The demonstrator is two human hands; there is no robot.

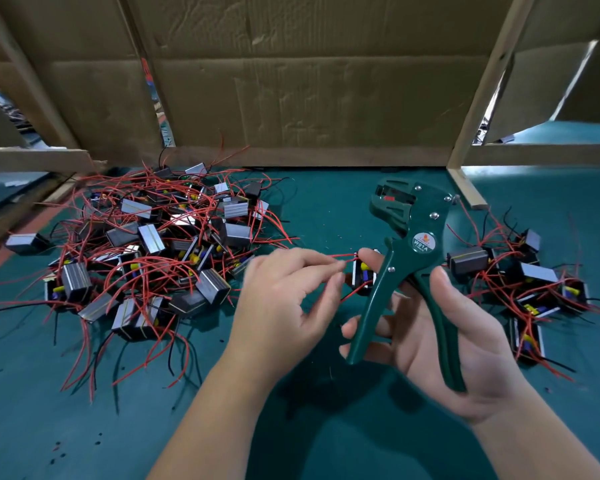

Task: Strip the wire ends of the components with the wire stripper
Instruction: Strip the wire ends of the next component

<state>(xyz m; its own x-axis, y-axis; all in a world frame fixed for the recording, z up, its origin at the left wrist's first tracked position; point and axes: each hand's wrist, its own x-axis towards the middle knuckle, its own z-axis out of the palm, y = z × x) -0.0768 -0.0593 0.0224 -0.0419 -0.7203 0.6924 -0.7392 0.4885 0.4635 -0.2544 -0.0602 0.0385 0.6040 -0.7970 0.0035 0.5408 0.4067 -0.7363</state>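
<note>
My right hand (440, 337) grips the green wire stripper (409, 244) by its handles, jaws pointing up and away, above the green mat. The forefinger of that hand also presses a small black component (362, 277) against the stripper's left handle. From this component a red wire (340, 255) runs left to my left hand (288, 296), which pinches the wire between thumb and fingertips. The wire lies below the stripper's jaws, not inside them.
A large heap of black components with red and black wires (146, 251) covers the mat on the left. A smaller group of components (534, 282) lies on the right. A cardboard wall (309, 98) and a wooden post (478, 109) close off the back.
</note>
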